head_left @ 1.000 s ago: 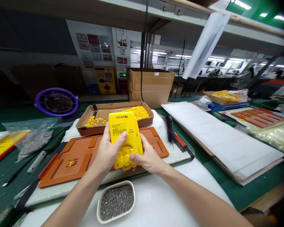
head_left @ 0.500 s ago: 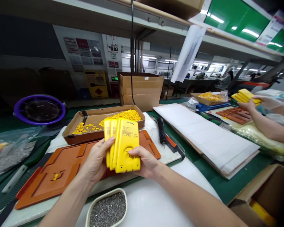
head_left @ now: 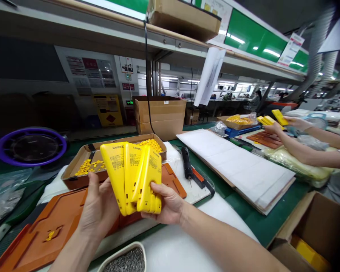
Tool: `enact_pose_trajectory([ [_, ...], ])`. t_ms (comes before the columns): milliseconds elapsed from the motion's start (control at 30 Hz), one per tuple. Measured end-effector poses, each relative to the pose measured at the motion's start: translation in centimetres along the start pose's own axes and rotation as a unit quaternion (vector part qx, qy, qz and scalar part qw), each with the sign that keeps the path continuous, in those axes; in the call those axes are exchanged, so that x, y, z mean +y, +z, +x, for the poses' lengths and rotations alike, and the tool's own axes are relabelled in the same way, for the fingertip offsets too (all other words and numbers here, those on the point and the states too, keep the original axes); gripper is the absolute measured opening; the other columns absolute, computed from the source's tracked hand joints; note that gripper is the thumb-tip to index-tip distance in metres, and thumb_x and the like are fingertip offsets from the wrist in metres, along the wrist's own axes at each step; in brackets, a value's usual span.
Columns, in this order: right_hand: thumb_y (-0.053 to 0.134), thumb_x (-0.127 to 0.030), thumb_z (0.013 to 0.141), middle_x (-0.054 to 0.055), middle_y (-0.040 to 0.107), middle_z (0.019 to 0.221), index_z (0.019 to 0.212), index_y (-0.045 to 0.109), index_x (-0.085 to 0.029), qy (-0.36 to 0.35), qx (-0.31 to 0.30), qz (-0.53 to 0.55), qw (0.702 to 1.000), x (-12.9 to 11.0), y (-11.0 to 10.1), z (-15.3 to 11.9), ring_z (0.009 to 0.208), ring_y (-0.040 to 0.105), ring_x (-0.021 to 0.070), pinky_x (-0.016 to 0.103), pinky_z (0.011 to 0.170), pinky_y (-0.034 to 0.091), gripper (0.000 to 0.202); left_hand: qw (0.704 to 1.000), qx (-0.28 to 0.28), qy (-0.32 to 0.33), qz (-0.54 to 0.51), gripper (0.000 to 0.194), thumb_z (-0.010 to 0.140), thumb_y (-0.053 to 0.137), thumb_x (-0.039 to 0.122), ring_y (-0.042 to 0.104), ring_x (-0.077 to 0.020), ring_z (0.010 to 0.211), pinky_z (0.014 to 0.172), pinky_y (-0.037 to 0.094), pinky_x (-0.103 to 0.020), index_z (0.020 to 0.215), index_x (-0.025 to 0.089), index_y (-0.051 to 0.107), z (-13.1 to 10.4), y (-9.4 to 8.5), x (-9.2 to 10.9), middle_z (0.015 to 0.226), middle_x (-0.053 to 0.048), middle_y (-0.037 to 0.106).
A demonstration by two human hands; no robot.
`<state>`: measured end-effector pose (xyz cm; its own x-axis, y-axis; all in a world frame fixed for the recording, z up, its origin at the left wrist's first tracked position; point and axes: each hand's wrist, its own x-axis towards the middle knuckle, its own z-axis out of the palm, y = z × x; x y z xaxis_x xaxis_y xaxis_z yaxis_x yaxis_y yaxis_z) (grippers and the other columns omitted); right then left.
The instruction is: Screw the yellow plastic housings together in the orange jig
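Several yellow plastic cases (head_left: 116, 170) with dark print on their faces are fanned out in front of me. My right hand (head_left: 170, 204) grips them at the lower right, its thumb on the front of the rightmost ones. At the left edge of the fan is my left hand (head_left: 99, 207), thumb raised and off the cases; its other fingers are partly hidden behind them. Below the hands lies an orange fixture (head_left: 65, 219) with a small yellow piece (head_left: 49, 235) on it. A shallow cardboard tray (head_left: 70, 181) of small yellow parts stands just behind the cases.
A dish (head_left: 143, 251) of small metal screws sits near me. An electric screwdriver (head_left: 186, 162) lies right of the fixture, beside stacked white sheets (head_left: 235, 166). A purple-rimmed fan (head_left: 31, 147) stands left. At right are an open carton (head_left: 314, 223) and a co-worker's hands (head_left: 277, 126) with yellow cases.
The yellow cases have spread into a wider fan. My left thumb has lifted off them, while my right hand keeps its grip. The co-worker's cases have moved apart. The view has shifted.
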<state>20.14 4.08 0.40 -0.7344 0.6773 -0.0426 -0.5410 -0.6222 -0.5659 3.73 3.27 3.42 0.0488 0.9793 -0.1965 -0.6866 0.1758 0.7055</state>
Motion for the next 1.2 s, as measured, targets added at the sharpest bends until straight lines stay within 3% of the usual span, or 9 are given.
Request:
enact_pose_trajectory([
  [133, 0.066, -0.052, 0.071, 0.011, 0.061, 0.110, 0.110, 0.054, -0.013, 0.056, -0.079, -0.021, 0.995, 0.3, 0.8, -0.2, 0.093, 0.061, 0.0189, 0.031, 0.075, 0.052, 0.057, 0.985, -0.056, -0.165, 0.001, 0.042, 0.078, 0.062, 0.022, 0.067, -0.0293, 0.081, 0.068, 0.058, -0.038, 0.120, 0.018, 0.058, -0.5, -0.5, -1.0, 0.086, -0.011, 0.070],
  [233, 0.050, -0.068, 0.076, 0.010, 0.065, 0.093, 0.103, 0.056, -0.014, 0.078, -0.094, -0.140, 0.983, -0.3, 1.1, 0.0, 0.078, 0.063, 0.0191, 0.032, 0.064, 0.053, 0.061, 0.982, -0.073, -0.168, -0.044, 0.046, 0.081, 0.056, 0.020, 0.066, -0.0284, 0.088, 0.078, 0.056, -0.039, 0.126, 0.016, 0.052, -0.4, 0.2, -1.4, 0.091, -0.011, 0.070],
  [433, 0.044, -0.049, 0.086, -0.001, 0.052, 0.058, 0.083, 0.054, -0.014, -0.105, 0.178, -0.438, 0.875, -3.7, -0.3, 0.1, 0.037, 0.045, 0.0079, 0.016, 0.030, 0.033, 0.036, 0.995, 0.068, -0.065, 0.021, 0.043, 0.085, 0.051, 0.012, 0.067, -0.0263, 0.085, 0.080, 0.055, -0.042, 0.127, 0.015, 0.049, 0.3, 1.3, -0.6, 0.096, -0.012, 0.069],
  [600, 0.056, -0.034, 0.083, 0.003, 0.059, 0.084, 0.115, 0.047, -0.017, -0.175, 0.179, -0.529, 0.811, -4.6, -2.1, -0.1, 0.061, 0.056, 0.0098, 0.017, 0.049, 0.044, 0.038, 0.991, 0.068, -0.083, 0.083, 0.037, 0.083, 0.055, 0.011, 0.066, -0.0285, 0.086, 0.080, 0.055, -0.045, 0.120, 0.010, 0.054, 0.2, 1.4, -1.3, 0.100, -0.016, 0.067],
  [733, 0.049, -0.020, 0.081, 0.006, 0.064, 0.094, 0.133, 0.034, -0.016, -0.172, 0.240, -0.647, 0.703, -5.8, -2.8, -1.1, 0.081, 0.061, 0.0161, 0.025, 0.068, 0.046, 0.054, 0.989, 0.123, -0.045, 0.068, 0.032, 0.087, 0.051, 0.013, 0.068, -0.0246, 0.079, 0.079, 0.055, -0.045, 0.118, 0.012, 0.055, 1.0, 0.8, -0.6, 0.095, -0.014, 0.068],
  [867, 0.052, -0.028, 0.079, 0.005, 0.066, 0.089, 0.127, 0.043, -0.020, -0.088, 0.354, -0.787, 0.497, -6.6, -2.7, -1.9, 0.084, 0.062, 0.0227, 0.029, 0.067, 0.042, 0.050, 0.985, 0.172, 0.014, 0.020, 0.029, 0.090, 0.045, 0.014, 0.068, -0.0208, 0.079, 0.082, 0.052, -0.046, 0.117, 0.017, 0.056, 2.5, -0.9, 0.6, 0.093, -0.008, 0.070],
  [967, 0.052, -0.031, 0.078, 0.004, 0.066, 0.088, 0.119, 0.049, -0.023, -0.034, 0.375, -0.843, 0.384, -6.1, -2.6, -1.9, 0.085, 0.062, 0.0263, 0.030, 0.063, 0.041, 0.041, 0.985, 0.172, 0.026, 0.004, 0.029, 0.091, 0.044, 0.014, 0.068, -0.0191, 0.079, 0.083, 0.053, -0.042, 0.117, 0.017, 0.056, 3.0, -1.6, 0.9, 0.091, -0.007, 0.070],
  [1067, 0.050, -0.025, 0.079, 0.006, 0.066, 0.088, 0.110, 0.054, -0.020, -0.018, 0.378, -0.865, 0.330, -5.3, -2.7, -1.5, 0.082, 0.063, 0.0275, 0.032, 0.061, 0.040, 0.032, 0.983, 0.181, 0.028, -0.002, 0.028, 0.091, 0.044, 0.013, 0.068, -0.0176, 0.076, 0.082, 0.054, -0.039, 0.116, 0.017, 0.056, 2.9, -1.5, 0.8, 0.088, -0.005, 0.071],
  [1200, 0.047, -0.022, 0.081, 0.011, 0.062, 0.098, 0.106, 0.057, -0.015, -0.028, 0.386, -0.869, 0.308, -5.1, -2.8, -0.9, 0.084, 0.061, 0.0274, 0.035, 0.068, 0.040, 0.028, 0.983, 0.183, 0.032, -0.006, 0.028, 0.091, 0.044, 0.012, 0.068, -0.0169, 0.075, 0.082, 0.055, -0.038, 0.115, 0.016, 0.057, 2.8, -1.1, 0.7, 0.089, -0.005, 0.071],
])
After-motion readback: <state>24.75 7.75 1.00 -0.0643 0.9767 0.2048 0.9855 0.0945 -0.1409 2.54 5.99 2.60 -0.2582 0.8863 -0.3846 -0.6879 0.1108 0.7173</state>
